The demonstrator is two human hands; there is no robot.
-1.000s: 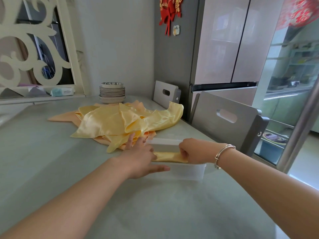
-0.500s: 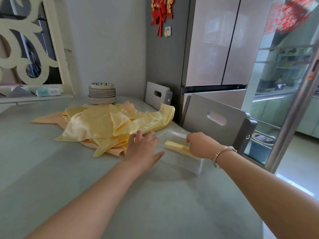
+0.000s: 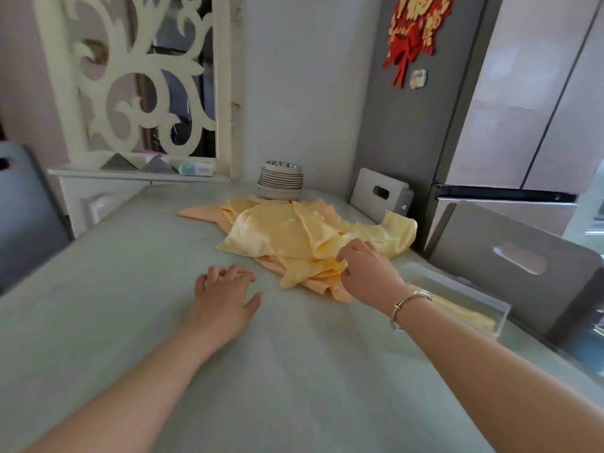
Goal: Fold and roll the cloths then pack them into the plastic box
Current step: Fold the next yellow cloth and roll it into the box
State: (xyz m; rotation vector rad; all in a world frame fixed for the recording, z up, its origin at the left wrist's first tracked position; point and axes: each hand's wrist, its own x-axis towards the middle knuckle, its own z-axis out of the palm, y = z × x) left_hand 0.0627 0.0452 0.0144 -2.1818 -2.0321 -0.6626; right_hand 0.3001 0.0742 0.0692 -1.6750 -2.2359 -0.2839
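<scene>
Left hand (image 3: 225, 294): we see it palm-down on the matte table (image 3: 130, 289), fingers loosely bent, left of the cloths, holding nothing.
Cloths (image 3: 294, 237): our glossy yellow-and-peach satin heap.
Right hand (image 3: 367, 269): curled fingertips on the heap's near edge; whether it actually grips the cloth, we cannot tell.
Plastic box (image 3: 470, 289): clear, rectangular, right of the cloths, holding a rolled yellow cloth (image 3: 464, 313).

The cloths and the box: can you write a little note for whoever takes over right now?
Left hand: resting on the table, fingers loosely curled, holding nothing.
Right hand: reaching onto the near edge of the cloth pile; a firm grip cannot be told.
Plastic box: at the table's right edge, one rolled yellow cloth inside.
Done: one cloth packed.
Left: take the next cloth, fold it, roll it, pack it; the same for the rest of the pile.
</scene>
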